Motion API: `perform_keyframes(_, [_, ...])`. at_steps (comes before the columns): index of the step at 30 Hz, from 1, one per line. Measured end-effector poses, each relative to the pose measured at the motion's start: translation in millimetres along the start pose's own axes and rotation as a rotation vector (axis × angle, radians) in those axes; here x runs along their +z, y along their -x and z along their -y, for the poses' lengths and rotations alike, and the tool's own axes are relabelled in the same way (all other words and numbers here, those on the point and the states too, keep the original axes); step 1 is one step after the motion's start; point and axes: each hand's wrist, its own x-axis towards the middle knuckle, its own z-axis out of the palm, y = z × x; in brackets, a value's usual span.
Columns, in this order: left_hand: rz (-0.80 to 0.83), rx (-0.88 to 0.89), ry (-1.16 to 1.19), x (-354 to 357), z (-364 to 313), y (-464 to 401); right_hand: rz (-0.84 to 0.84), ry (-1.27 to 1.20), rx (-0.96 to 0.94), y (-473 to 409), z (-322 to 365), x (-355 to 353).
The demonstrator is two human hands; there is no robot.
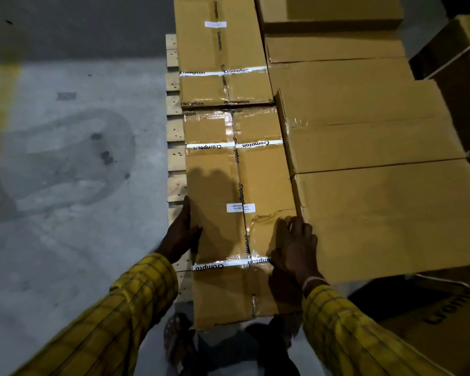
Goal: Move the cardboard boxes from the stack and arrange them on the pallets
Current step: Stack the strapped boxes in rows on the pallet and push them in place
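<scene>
Head view looks down on a concrete floor (65, 158) with a wooden pallet (174, 131) whose left edge shows as slat ends. Plain boxes (364, 126) fill the pallet's right side, stacked higher and overlapping. Along the left edge lie two long taped boxes end to end: a far box (220, 50) and a near box (228, 185), their ends touching or nearly so.

Both hands are on the near box. My left hand (183, 232) presses flat against its left side, thumb over the top edge. My right hand (296, 245) lies spread on the top at the right edge, just beside the higher plain box; whether its fingertips curl over that edge I cannot tell.

Judging by this, the step in hand is seating the near box. Its near end seems to overhang the pallet's near edge, so the next move likely calls for squaring it against its neighbours, then letting go.
</scene>
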Motion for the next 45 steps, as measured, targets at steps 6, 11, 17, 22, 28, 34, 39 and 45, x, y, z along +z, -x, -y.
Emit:
perform_keyframes(6, [-0.045, 0.042, -0.120, 5.7, 7.3, -7.1, -0.029, 0.091, -0.099, -3.2, -6.2, 23.3])
perform_keyframes(11, [-0.143, 0.191, -0.708, 13.9, 11.9, -29.2, -0.157, -0.030, -0.133, -11.2, -13.0, -1.6])
perform_keyframes(17, [0.014, 0.460, -0.943, 87.2, -62.2, -95.1, -0.375, -0.043, -0.095, -67.5, -58.8, -38.6])
perform_keyframes(22, [0.020, 0.560, -1.042, 142.6, -112.4, -174.5, -0.366, -0.040, -0.067, -140.4, -87.6, -35.1])
perform_keyframes(28, [0.145, 0.498, -0.931, 156.0, -117.9, -205.4, -0.416, -0.079, -0.040, -148.2, -91.1, -26.5])
perform_keyframes(34, [0.177, 0.439, -1.107, 151.0, -133.6, -201.1, -0.342, -0.105, -0.045, -142.6, -90.4, -37.3])
perform_keyframes(39, [0.181, 0.440, -1.136, 152.5, -136.1, -198.8, -0.310, -0.119, -0.055, -145.4, -89.9, -40.3])
perform_keyframes(45, [0.150, 0.586, -1.093, 146.0, -143.8, -198.5, -0.287, -0.102, -0.058, -147.9, -94.0, -34.4])
